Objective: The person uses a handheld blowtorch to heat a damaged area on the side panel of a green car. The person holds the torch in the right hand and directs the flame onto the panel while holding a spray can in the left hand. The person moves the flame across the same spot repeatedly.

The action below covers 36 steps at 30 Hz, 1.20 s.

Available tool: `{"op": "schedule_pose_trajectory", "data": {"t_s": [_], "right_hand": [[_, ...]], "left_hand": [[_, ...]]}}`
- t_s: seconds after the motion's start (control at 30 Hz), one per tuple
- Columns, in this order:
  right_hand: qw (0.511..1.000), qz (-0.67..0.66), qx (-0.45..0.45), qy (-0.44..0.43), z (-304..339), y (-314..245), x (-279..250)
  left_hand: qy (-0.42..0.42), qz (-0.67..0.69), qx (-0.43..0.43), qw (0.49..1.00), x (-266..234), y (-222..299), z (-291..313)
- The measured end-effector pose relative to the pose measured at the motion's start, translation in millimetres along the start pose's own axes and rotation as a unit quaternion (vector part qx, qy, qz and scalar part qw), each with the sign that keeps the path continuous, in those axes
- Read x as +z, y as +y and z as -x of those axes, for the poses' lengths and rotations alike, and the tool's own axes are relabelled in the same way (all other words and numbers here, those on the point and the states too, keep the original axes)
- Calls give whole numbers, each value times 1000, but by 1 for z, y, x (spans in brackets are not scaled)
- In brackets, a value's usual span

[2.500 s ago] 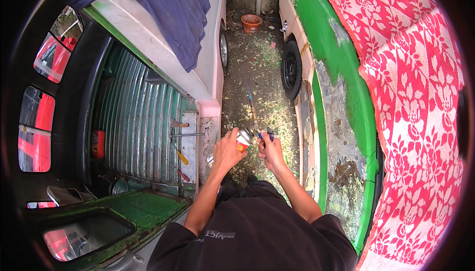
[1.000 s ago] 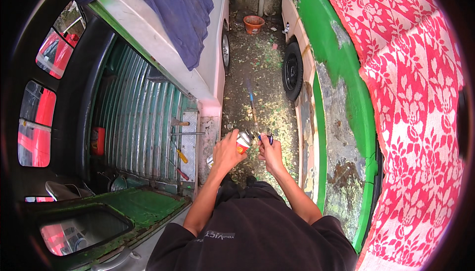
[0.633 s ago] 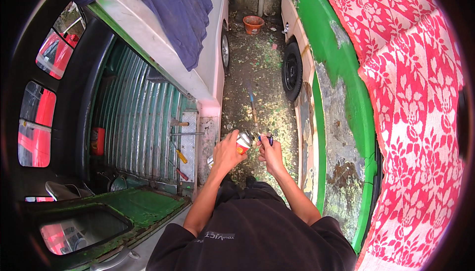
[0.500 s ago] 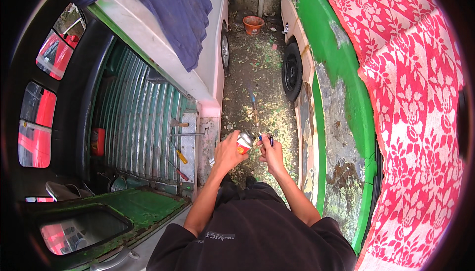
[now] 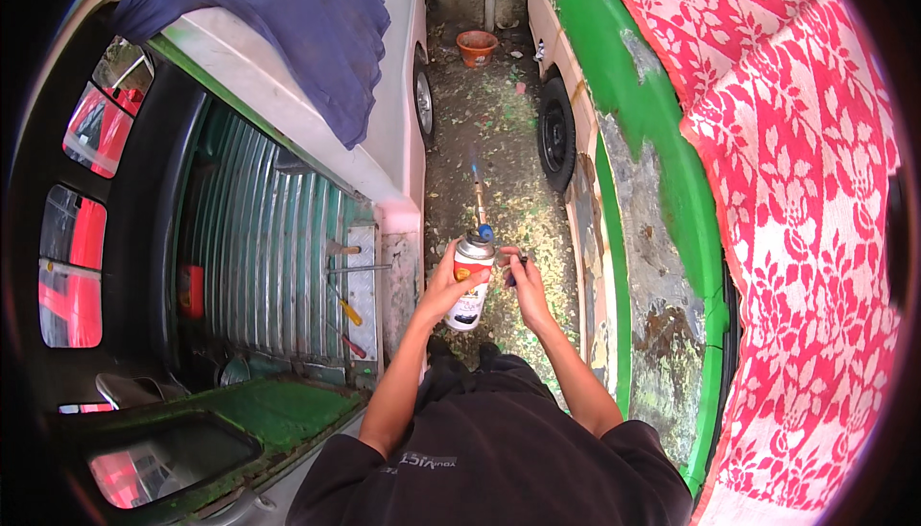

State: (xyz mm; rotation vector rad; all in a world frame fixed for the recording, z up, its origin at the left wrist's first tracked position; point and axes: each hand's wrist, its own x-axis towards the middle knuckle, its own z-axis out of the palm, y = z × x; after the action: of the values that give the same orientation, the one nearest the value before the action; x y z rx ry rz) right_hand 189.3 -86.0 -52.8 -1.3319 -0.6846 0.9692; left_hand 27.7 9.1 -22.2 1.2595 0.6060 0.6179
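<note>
My left hand [image 5: 443, 286] is wrapped round the can of a gas torch [image 5: 467, 313], white and red with a metal shoulder. A blue knob [image 5: 486, 233] and a thin brass nozzle [image 5: 480, 202] top the can, pointing away from me. At the nozzle's tip shows a faint blue flame. Just right of the can, my right hand [image 5: 528, 288] is closed round a small dark object [image 5: 519, 261], too covered by the fingers to name. The right hand is apart from the torch.
On the left, a van's open doorway shows a ribbed green floor [image 5: 259, 267] with a yellow-handled tool [image 5: 351, 313] at its sill. A scraped green vehicle body [image 5: 638, 200] under a red-and-white cloth [image 5: 787, 200] stands right. An orange pot [image 5: 476, 49] sits far down the flake-strewn aisle.
The torch has tilted more upright, its can now showing fully and its nozzle pointing ahead. My right hand has come off the torch's blue knob area. The view has shifted slightly.
</note>
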Motion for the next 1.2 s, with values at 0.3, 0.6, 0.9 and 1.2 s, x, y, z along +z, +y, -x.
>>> {"op": "schedule_pose_trajectory", "data": {"t_s": [0.3, 0.6, 0.9, 1.2], "right_hand": [[999, 38, -23, 14, -5, 24, 11], [993, 96, -66, 33, -27, 8, 3], [993, 85, -51, 59, -30, -6, 11], [998, -23, -61, 25, -25, 2, 11]], "left_hand": [[21, 111, 10, 994, 25, -5, -19], [26, 133, 23, 991, 14, -12, -17], [35, 101, 38, 994, 21, 0, -20], [47, 91, 65, 993, 40, 17, -34]]}}
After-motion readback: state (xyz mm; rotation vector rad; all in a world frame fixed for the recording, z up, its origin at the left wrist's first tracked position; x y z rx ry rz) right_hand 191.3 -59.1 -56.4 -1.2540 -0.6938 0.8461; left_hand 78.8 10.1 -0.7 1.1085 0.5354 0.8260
